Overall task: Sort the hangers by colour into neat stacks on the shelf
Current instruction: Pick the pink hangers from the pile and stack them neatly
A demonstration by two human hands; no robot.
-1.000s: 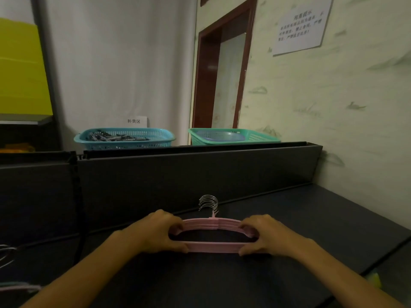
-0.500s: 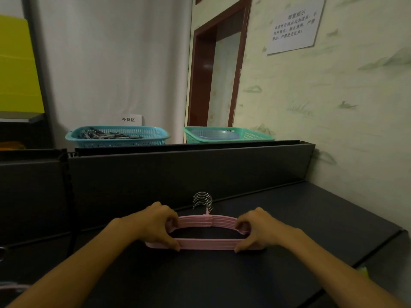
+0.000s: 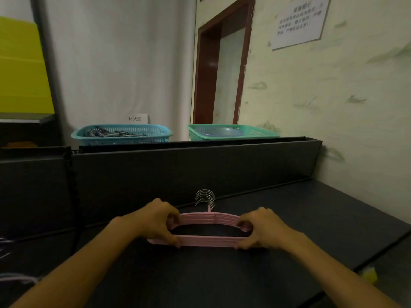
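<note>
A stack of several pink hangers lies flat on the dark shelf, its metal hooks pointing at the shelf's back panel. My left hand grips the stack's left end, fingers around both the upper arm and the lower bar. My right hand grips the right end the same way. The ends of the hangers are hidden under my fingers.
Behind the back panel stand a blue basket with dark items and a green basket. More hangers show blurred at the left edge. A wall is at the right; a yellow object lies below the shelf's front edge.
Both hands have kept their grip on the pink stack, and it has slid slightly away from me toward the back panel. The camera has shifted a little.
</note>
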